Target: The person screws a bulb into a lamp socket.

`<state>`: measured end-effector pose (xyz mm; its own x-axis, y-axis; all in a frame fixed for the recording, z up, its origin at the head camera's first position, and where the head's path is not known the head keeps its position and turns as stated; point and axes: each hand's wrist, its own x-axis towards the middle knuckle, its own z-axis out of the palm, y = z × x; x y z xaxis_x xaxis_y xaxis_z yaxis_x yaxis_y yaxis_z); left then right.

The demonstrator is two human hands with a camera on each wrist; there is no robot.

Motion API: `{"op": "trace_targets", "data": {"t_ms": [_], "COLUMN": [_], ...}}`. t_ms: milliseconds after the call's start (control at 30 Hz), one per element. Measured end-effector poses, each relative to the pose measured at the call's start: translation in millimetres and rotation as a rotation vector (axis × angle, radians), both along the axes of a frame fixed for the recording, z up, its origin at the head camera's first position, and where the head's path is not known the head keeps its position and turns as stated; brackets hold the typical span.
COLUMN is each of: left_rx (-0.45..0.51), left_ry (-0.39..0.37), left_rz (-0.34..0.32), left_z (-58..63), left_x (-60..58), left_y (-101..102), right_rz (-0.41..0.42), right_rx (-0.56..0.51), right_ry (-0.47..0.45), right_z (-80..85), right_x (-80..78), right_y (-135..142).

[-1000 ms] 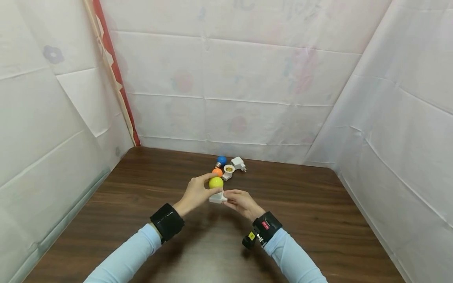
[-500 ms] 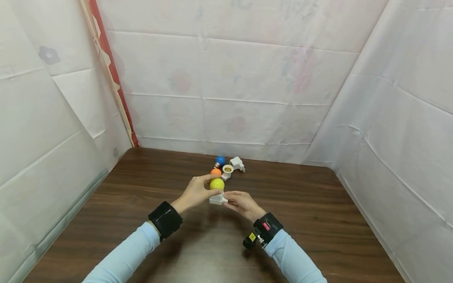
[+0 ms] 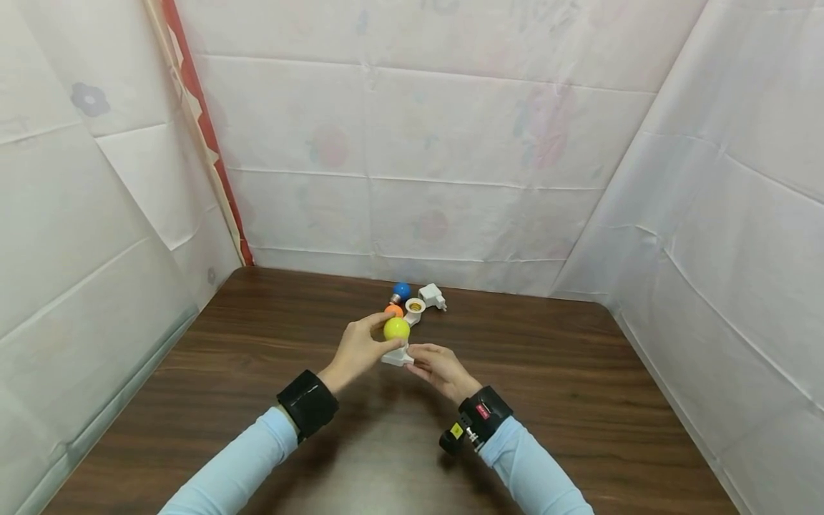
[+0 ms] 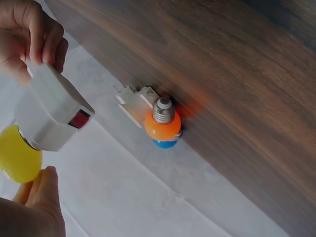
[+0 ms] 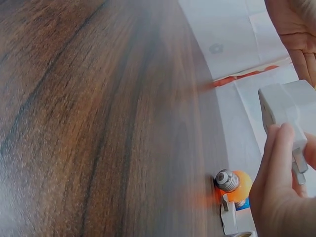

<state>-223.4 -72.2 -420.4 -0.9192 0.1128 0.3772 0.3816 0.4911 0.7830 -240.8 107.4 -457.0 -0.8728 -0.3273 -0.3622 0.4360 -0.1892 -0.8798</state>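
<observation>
At the far edge of the worktop (image 3: 579, 400), against hanging white sheeting (image 3: 489, 222), a small group of things is set out: a blue bulb (image 3: 402, 290) with its metal screw base turned toward the near side, an orange bulb (image 3: 394, 310) just in front of it, a white lamp holder (image 3: 415, 306) with its round socket facing up, and a white plug-in adapter (image 3: 433, 296) with its pins pointed to the right. In the head view the orange bulb is partly covered by the fingertips of the left hand (image 3: 360, 352); its screw base is shown in the left wrist view. Nearer than this group, a yellow bulb (image 3: 396, 329) is seated on a second white holder (image 3: 396, 357), on which a red switch (image 4: 79, 118) can be seen. The yellow bulb is held between the thumb and fingers of the left hand, which are spread around it. The pin end of the second white holder is pinched by the right hand (image 3: 443, 370). Black bands (image 3: 307, 403) are worn on both wrists.
</observation>
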Motion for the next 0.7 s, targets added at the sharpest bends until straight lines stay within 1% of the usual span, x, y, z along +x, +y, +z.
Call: {"op": "trace_targets", "data": {"t_ms": [167,267,367,500,700], "left_rx": [-0.010,-0.005,0.017,0.043,0.093], "left_ry": [0.026,0.010,-0.016,-0.026,-0.071], "left_rz": [0.021,0.015,-0.006,-0.036,-0.104], "left_z": [-0.4,-2.2,-4.0,-5.6,-7.3], "left_x": [1.3,1.1,1.4,0.5,-2.6], "left_y": [4,5,6,7,5], "right_rz": [-0.012,-0.007,-0.003,-0.002,-0.007], "right_rx": [-0.005,-0.002,0.001,0.008,0.023], "right_ry": [-0.008,-0.008,-0.004,-0.004,-0.028], "right_z": [0.3,-1.2,-3.6,-4.4,-4.5], "right_x": [0.1,1.1,2.1,1.9,0.9], "right_y": [1,4,8,11,15]}}
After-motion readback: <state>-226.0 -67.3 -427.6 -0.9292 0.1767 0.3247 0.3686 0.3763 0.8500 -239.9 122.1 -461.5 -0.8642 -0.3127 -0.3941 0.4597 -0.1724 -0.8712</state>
